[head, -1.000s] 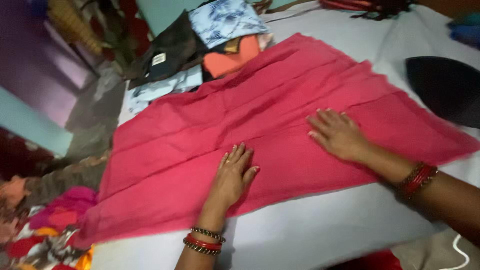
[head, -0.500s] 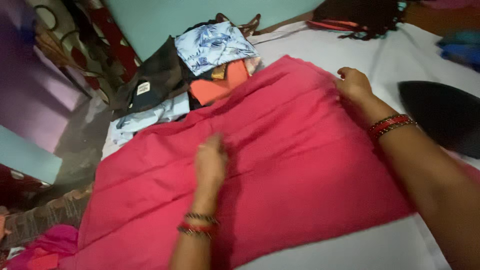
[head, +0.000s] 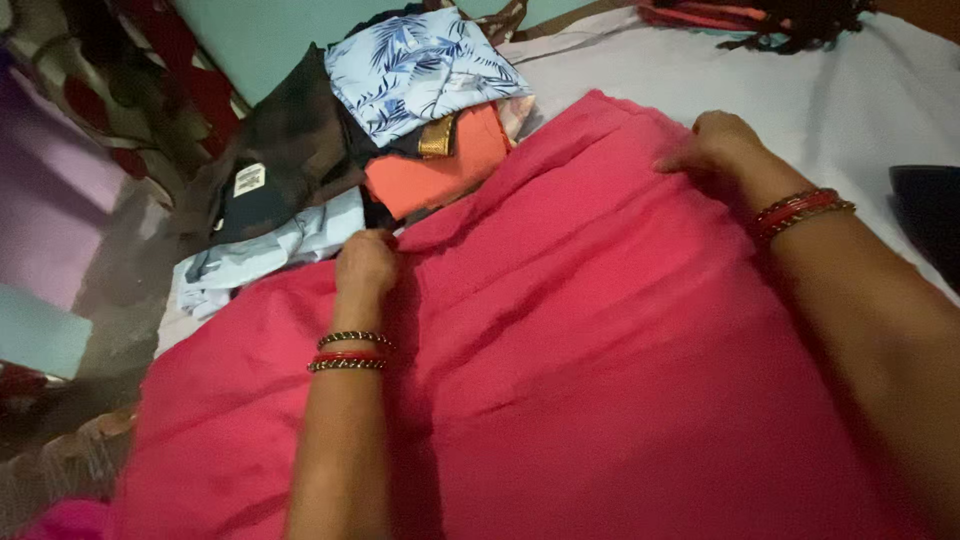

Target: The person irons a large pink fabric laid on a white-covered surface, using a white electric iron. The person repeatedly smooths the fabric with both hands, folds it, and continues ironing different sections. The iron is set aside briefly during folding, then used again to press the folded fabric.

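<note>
A large pink cloth (head: pixel 600 340) lies spread over a surface covered with a pale sheet (head: pixel 800 90); whether that is a bed cannot be told. The left hand (head: pixel 366 262) is closed on the cloth's far edge. The right hand (head: pixel 715 145), fingers curled, grips the same edge further right. Just beyond the edge sits a heap of folded clothes: an orange piece (head: pixel 440 170), a leaf-printed blue shirt (head: pixel 420 65) and a dark garment (head: pixel 285 150).
</note>
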